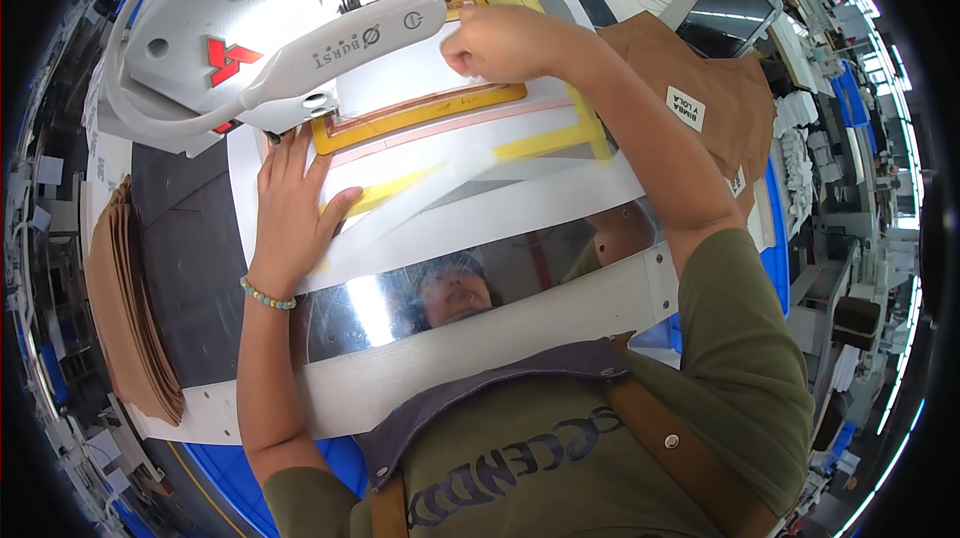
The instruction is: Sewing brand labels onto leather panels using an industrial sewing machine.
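Observation:
Under the head of a large white sewing machine (200, 48), a yellow clamp frame (430, 118) lies over a white sheet (470, 206). Strips of yellow tape (545, 144) and a pale translucent strip (400, 203) cross that sheet. My left hand (292, 203) rests flat on the sheet by the frame's left corner, fingers stretched and thumb apart. Over the frame's right side, my right hand (505, 44) is closed with its fingers curled under. Whatever those fingers hold, if anything, is hidden from view.
A white lamp arm (350, 48) reaches across above the frame. Folded brown fabric pieces (130, 308) hang at the left. More brown fabric (640, 58) lies at the right, near a screen (730, 13). A shiny metal plate (520, 273) runs along the table's near side.

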`<state>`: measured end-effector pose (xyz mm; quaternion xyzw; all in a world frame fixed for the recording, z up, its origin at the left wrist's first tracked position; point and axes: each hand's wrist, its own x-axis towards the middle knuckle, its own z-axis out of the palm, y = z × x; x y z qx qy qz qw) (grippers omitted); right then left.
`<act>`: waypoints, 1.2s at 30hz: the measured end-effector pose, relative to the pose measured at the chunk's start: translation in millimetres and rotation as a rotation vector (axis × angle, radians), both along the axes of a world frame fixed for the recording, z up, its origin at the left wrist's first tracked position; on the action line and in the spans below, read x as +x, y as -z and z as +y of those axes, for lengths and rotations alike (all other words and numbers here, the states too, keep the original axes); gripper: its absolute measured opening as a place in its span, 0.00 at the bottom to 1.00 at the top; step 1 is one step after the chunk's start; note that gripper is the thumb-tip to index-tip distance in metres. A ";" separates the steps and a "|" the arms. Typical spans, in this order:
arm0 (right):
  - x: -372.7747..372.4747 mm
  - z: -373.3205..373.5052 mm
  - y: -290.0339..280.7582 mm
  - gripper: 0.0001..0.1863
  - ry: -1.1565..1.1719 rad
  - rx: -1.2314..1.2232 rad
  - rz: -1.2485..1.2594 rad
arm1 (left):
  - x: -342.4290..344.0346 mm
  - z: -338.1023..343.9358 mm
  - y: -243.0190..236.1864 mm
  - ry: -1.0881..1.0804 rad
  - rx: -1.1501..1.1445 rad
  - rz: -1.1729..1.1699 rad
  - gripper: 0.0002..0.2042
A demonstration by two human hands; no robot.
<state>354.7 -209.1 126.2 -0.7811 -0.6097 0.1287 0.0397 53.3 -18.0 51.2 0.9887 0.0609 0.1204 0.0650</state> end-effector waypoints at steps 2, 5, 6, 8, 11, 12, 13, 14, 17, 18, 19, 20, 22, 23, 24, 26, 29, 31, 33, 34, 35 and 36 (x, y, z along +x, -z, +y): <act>0.6 -5.0 24.8 0.05 -0.059 0.050 -0.078 | -4.7 3.9 -0.4 0.004 0.000 -0.016 0.33; 7.4 -15.9 42.4 0.03 -0.156 0.294 -0.083 | -9.4 3.0 -1.1 -0.018 -0.047 0.002 0.33; 5.0 -24.6 37.6 0.04 -0.202 0.451 -0.099 | -7.0 -3.3 -6.3 -0.033 -0.055 -0.019 0.33; -7.6 -37.2 28.4 0.07 -0.091 0.585 -0.049 | -18.9 2.5 -12.1 -0.011 0.004 -0.048 0.34; -9.1 -65.1 37.1 0.10 0.003 0.717 -0.002 | -47.8 45.9 -30.9 -0.192 0.192 -0.213 0.26; -8.1 -66.1 39.0 0.10 -0.021 0.730 0.011 | -62.6 70.4 -39.7 -0.285 0.214 -0.248 0.23; -7.8 -68.8 39.2 0.10 -0.016 0.737 -0.014 | -82.0 97.6 -50.7 -0.370 0.232 -0.285 0.20; -9.2 -67.2 39.4 0.09 -0.010 0.743 -0.039 | -106.1 126.5 -60.1 -0.461 0.328 -0.270 0.17; -11.3 -61.6 39.4 0.09 0.034 0.778 0.004 | -171.8 191.6 -76.0 -0.840 0.355 -0.094 0.12; -12.4 -61.0 38.5 0.09 0.031 0.782 0.002 | -194.4 208.7 -73.6 -0.918 0.358 -0.051 0.11; -13.5 -59.1 38.8 0.09 0.023 0.780 0.009 | -217.5 220.7 -68.5 -1.000 0.364 -0.005 0.11; -13.5 -59.6 38.6 0.09 0.023 0.774 0.011 | -233.2 228.8 -61.2 -1.000 0.366 -0.007 0.11; -12.0 -62.0 38.2 0.09 0.028 0.774 0.021 | -247.1 235.6 -47.3 -0.994 0.350 0.115 0.10; -11.3 -63.0 38.2 0.09 0.031 0.772 0.034 | -246.9 235.7 -39.3 -0.991 0.348 0.112 0.10; -10.5 -63.9 38.2 0.09 0.033 0.771 0.029 | -245.4 232.7 -32.4 -1.000 0.371 0.014 0.11; -9.3 -65.2 38.7 0.09 0.042 0.766 0.032 | -240.0 232.8 -21.4 -1.004 0.386 -0.089 0.11; -9.9 -67.6 38.3 0.09 0.057 0.759 0.025 | -242.7 251.7 -2.7 -0.993 0.424 -0.131 0.12; -9.9 -66.0 36.2 0.09 0.049 0.766 0.018 | -265.1 282.3 6.0 -1.115 0.121 -0.249 0.14; -10.4 -58.3 38.1 0.09 0.013 0.804 0.059 | -329.2 313.3 -14.9 -1.218 -0.344 -0.584 0.14; -10.5 -59.1 37.8 0.09 0.034 0.798 0.061 | -330.0 317.2 -17.5 -1.212 -0.881 -0.915 0.14; -10.8 -59.0 37.9 0.09 0.051 0.796 0.069 | -333.6 316.0 -19.6 -1.212 -0.879 -0.914 0.14; -10.4 -63.1 36.6 0.09 0.073 0.778 0.043 | -309.7 310.5 -15.9 -1.186 -0.785 -0.916 0.13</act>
